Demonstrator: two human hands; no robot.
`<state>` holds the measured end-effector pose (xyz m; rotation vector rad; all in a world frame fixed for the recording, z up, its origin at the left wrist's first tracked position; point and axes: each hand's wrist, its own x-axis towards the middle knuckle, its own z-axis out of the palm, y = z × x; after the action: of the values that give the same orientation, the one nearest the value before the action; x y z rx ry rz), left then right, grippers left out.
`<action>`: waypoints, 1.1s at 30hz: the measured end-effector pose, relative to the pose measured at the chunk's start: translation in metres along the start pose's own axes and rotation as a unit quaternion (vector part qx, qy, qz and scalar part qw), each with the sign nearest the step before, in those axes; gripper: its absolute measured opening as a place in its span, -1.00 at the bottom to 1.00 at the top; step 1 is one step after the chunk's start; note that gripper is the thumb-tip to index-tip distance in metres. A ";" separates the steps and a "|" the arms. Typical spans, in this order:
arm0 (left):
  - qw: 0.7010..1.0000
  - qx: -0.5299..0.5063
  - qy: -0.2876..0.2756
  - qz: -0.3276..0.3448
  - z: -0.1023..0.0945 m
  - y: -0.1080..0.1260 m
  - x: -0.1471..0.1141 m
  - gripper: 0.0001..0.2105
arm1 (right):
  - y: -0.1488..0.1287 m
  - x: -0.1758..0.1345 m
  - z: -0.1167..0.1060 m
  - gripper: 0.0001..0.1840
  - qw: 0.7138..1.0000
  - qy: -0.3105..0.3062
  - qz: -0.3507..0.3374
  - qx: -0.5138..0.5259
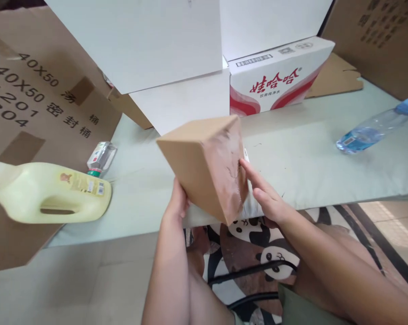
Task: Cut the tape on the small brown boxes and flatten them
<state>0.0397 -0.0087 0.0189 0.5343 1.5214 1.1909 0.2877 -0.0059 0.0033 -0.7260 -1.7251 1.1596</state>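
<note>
A small brown cardboard box (190, 167) is tilted above the front edge of the table, one corner pointing down. Wide, shiny, wrinkled tape (224, 158) covers its right-hand face. My left hand (177, 201) grips the box low on its left side, with the thumb against the cardboard and most fingers hidden beneath. On the other side, my right hand (266, 196) has its fingers stretched out, the index fingertip at the edge of the taped face. Something small and white, too hidden to name, shows behind that fingertip.
A pale yellow jug (51, 194) and a small clear bottle (101, 158) lie left on the cloth-covered table (292, 158). A water bottle (373, 128) lies right. White cartons (183, 99), a red-and-white carton (275, 83) and large brown cartons (31, 85) stand around the back and sides.
</note>
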 end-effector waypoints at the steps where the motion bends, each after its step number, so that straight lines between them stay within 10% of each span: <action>1: 0.999 0.008 -0.037 -0.021 0.005 -0.003 -0.004 -0.44 | -0.004 0.002 -0.002 -0.28 1.000 0.011 -0.006 -0.006; 5: 0.987 0.123 -0.101 -0.026 0.011 -0.007 -0.010 -0.26 | -0.016 0.010 -0.015 -0.35 0.994 0.102 -0.025 0.019; 10: 0.950 0.273 -0.148 0.043 0.004 -0.011 0.003 -0.71 | -0.020 0.015 -0.024 -0.56 0.995 0.088 0.047 -0.010; 14: 0.971 0.210 -0.045 0.109 -0.001 -0.014 0.017 -0.73 | -0.020 0.019 -0.016 -0.46 0.993 0.030 0.107 -0.042; 18: 0.937 0.025 0.096 0.334 -0.010 -0.004 0.021 -0.48 | -0.029 0.021 -0.013 -0.49 0.990 -0.070 0.116 -0.028; 21: 0.928 -0.009 0.049 0.369 -0.014 0.003 0.014 -0.44 | -0.026 0.021 -0.015 -0.55 0.984 -0.133 0.118 -0.015; 23: 0.942 -0.015 0.021 0.336 -0.015 0.004 0.010 -0.48 | -0.013 0.022 -0.017 -0.54 0.982 -0.067 0.156 -0.086; 27: 0.946 -0.037 0.005 0.322 -0.014 0.000 0.007 -0.52 | 0.022 0.026 -0.022 -0.42 0.895 0.072 0.224 -0.379; 33: 0.943 -0.009 0.008 0.333 -0.015 -0.003 0.009 -0.55 | 0.030 0.034 -0.022 -0.57 0.816 0.011 0.265 -0.513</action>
<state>0.0239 -0.0085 0.0112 1.0825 1.3764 1.7171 0.2935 0.0429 -0.0085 -1.9579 -2.1513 0.4181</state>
